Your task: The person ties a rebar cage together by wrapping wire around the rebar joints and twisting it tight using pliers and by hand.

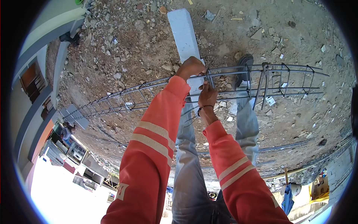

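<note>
A long rebar cage [149,86] with square stirrups crosses in front of me from left to right. My left hand [191,68] is closed around its upper bar, beside a stirrup. Just below, my right hand [207,96] is closed in a pinch at the same stirrup, thumb upward. Thin tie wires [192,118] stick out beside the right hand and seem to run into its palm; the fingertips' exact hold is hidden. A pair of pincers [264,84] hangs over the cage bars to the right. Under the cage lies a pale concrete post [183,33].
Stony, rubble-strewn ground [123,48] surrounds the cage. My shoe [244,69] stands beneath the cage near the pincers. More steel bars [283,147] lie behind my legs. A grey block [76,115] is at the cage's far left end, with a person [67,130] nearby.
</note>
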Action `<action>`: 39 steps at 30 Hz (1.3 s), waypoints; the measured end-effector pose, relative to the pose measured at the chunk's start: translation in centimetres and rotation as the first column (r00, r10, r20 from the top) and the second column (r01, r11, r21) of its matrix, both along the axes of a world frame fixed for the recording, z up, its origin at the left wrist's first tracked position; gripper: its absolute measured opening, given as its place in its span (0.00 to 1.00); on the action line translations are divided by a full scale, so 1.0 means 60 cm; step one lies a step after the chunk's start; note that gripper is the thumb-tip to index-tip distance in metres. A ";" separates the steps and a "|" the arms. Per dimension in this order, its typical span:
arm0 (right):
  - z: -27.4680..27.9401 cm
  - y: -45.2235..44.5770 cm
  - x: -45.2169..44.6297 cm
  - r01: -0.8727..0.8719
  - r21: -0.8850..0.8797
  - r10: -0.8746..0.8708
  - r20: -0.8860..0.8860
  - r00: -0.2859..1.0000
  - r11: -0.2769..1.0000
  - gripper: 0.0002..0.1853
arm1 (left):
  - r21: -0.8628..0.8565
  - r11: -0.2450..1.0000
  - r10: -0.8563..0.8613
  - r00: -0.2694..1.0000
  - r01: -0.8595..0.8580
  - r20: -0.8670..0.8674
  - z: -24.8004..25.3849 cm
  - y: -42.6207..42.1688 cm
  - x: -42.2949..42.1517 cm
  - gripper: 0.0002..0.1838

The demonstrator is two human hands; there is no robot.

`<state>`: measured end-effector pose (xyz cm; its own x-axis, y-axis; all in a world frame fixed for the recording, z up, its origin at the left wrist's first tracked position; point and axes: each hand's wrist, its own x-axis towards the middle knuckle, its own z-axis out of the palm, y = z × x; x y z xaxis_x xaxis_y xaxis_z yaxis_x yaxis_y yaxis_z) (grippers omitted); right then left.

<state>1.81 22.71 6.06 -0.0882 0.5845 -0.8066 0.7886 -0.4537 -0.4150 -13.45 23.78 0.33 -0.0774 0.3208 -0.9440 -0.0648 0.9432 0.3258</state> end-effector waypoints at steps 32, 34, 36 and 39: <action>-0.019 0.287 -0.178 -0.958 -0.277 0.978 0.171 -0.121 -0.070 0.29 | 0.287 0.906 0.413 0.796 -0.311 -0.442 0.096 -0.021 0.100 0.11; -0.021 0.290 -0.192 -0.943 -0.305 0.965 0.177 -0.191 -0.131 0.32 | 0.303 0.912 0.390 0.814 -0.277 -0.430 0.085 -0.020 0.094 0.11; -0.019 0.302 -0.193 -0.916 -0.335 0.960 0.096 -0.264 -0.219 0.33 | 0.311 0.918 0.363 0.837 -0.247 -0.410 0.076 -0.021 0.094 0.11; -0.019 0.338 -0.179 -0.839 -0.338 0.881 0.058 -0.470 -0.426 0.28 | 0.225 0.970 0.193 0.867 -0.097 -0.459 0.070 -0.013 0.081 0.11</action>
